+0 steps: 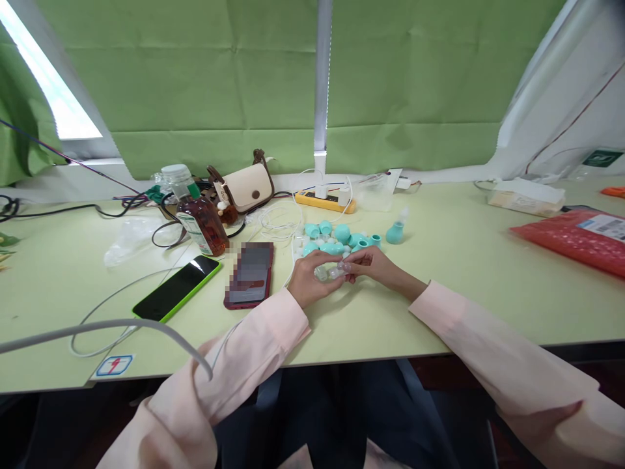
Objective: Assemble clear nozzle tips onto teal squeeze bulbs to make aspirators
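My left hand (pixel 311 279) has its fingers closed around a small clear plastic piece (pixel 321 273) and reaches to a second clear piece (pixel 334 272) at its fingertips. Opposite it, my right hand (pixel 370 263) pinches that second piece, so the two hands meet just above the table. Right behind them lies a heap of turquoise rubber bulbs (pixel 342 233) with small whitish parts among them. To the right, a turquoise bulb with a clear tip (pixel 394 232) stands upright, apart from the heap. My fingers partly cover the clear pieces, and their exact kind is unclear.
Left of my hands lie a dark red phone (pixel 250 275) and a green-edged phone (pixel 176 288) with white cables. Farther back are a bottle of amber liquid (pixel 202 221), a cream handbag (pixel 248 187) and a yellow power strip (pixel 325 201). A red package (pixel 576 238) lies far right.
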A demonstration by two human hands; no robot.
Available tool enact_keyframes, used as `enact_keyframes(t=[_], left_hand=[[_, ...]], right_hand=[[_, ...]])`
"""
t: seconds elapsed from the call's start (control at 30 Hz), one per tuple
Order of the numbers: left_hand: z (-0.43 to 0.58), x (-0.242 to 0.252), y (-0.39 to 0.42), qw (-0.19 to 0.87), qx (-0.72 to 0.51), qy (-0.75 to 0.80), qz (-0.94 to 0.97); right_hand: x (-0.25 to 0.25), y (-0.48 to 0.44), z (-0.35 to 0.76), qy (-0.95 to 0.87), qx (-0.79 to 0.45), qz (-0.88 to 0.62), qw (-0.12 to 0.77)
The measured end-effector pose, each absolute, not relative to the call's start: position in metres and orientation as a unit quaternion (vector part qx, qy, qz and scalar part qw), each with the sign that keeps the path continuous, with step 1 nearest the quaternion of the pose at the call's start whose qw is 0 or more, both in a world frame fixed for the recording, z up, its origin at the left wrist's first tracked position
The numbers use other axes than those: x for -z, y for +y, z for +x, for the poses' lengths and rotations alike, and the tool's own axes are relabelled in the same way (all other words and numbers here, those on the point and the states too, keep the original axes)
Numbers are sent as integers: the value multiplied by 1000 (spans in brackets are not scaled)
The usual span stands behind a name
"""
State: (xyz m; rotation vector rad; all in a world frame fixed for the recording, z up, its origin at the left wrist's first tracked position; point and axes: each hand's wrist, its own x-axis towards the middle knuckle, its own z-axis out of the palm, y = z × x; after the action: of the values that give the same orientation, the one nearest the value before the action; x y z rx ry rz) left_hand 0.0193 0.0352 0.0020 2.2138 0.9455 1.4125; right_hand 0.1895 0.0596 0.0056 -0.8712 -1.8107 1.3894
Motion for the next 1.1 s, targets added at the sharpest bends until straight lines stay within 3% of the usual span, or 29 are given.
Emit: enact_keyframes(t=[0.73,1.1], left_hand=[[20,4,40,189,-521,305,774],[22,6,39,287,-529,323,730]], right_hand=[[3,59,187,-707,-456,-363,400],[5,57,186,-728,-414,-362,410]])
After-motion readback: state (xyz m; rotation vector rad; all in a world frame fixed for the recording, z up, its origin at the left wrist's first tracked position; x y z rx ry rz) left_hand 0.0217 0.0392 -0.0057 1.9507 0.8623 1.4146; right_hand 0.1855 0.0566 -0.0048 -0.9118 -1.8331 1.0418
